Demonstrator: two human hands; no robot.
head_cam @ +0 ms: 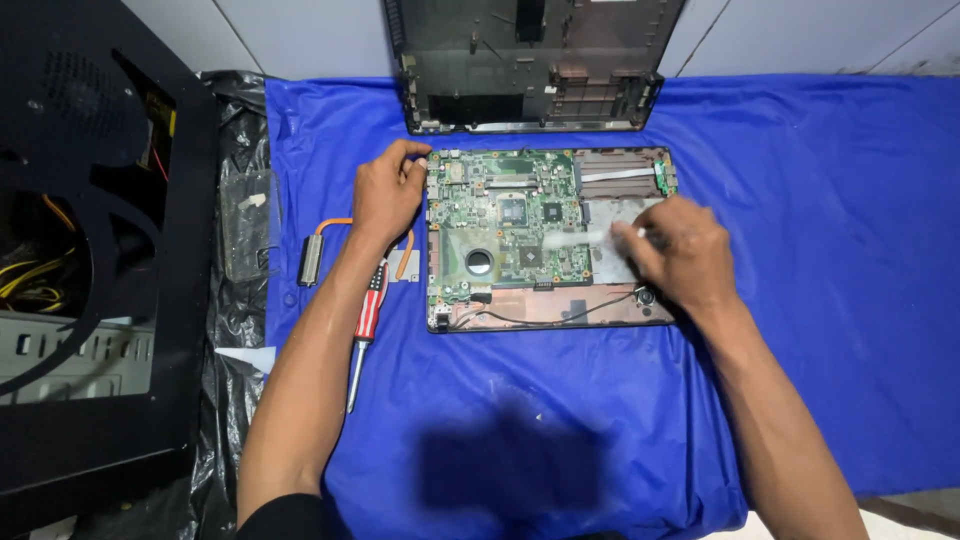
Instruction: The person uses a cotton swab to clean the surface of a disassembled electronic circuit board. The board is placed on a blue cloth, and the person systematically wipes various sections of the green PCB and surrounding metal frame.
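An opened laptop base with a green motherboard (505, 225) lies on a blue cloth (800, 250). My left hand (388, 190) rests on the base's upper left corner, fingers curled over the edge. My right hand (675, 255) hovers over the right side of the board, pinching a pale brush (580, 238) whose blurred bristles point left across the board. A black cable runs along the base's front edge.
A black laptop bottom cover (530, 65) leans at the back. A red-handled screwdriver (362, 335) and a copper heat pipe with fins (312, 255) lie left of the base. A black computer case (80, 250) stands at far left on black plastic.
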